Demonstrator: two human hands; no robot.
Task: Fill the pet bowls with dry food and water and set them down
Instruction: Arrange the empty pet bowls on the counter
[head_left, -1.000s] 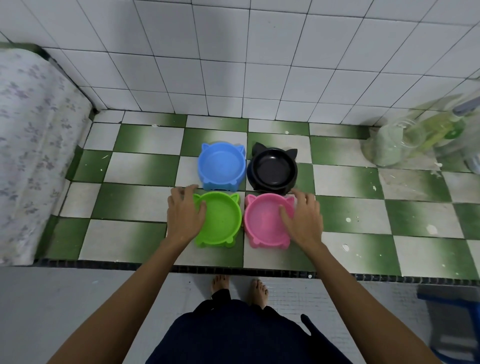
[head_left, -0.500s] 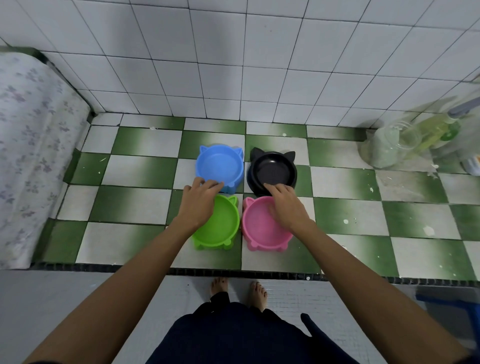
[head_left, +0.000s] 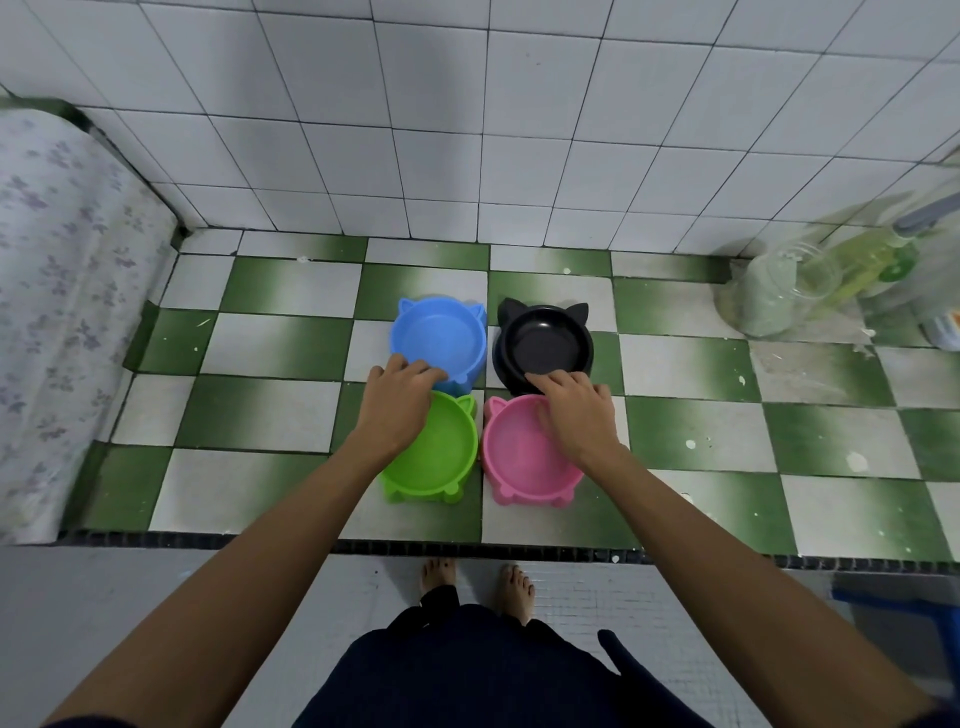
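Four empty cat-shaped bowls sit in a square on the green-and-white checked ledge (head_left: 270, 405). The blue bowl (head_left: 441, 332) is far left, the black bowl (head_left: 548, 345) far right, the green bowl (head_left: 441, 462) near left and the pink bowl (head_left: 519, 462) near right. My left hand (head_left: 400, 408) reaches over the green bowl, and its curled fingers grip the blue bowl's near rim. My right hand (head_left: 579, 413) reaches over the pink bowl, and its fingers hold the black bowl's near rim. Both thumbs are hidden.
A clear jar (head_left: 774, 296) of pale granules lies tilted at the far right beside a bottle (head_left: 862, 260) of yellowish liquid. A flowered cloth (head_left: 62, 312) covers the left side. White wall tiles rise behind the bowls. A blue stool (head_left: 914, 608) stands low right by my bare feet.
Both hands left the outer sides of the green and pink bowls and moved forward to the near rims of the blue and black bowls.
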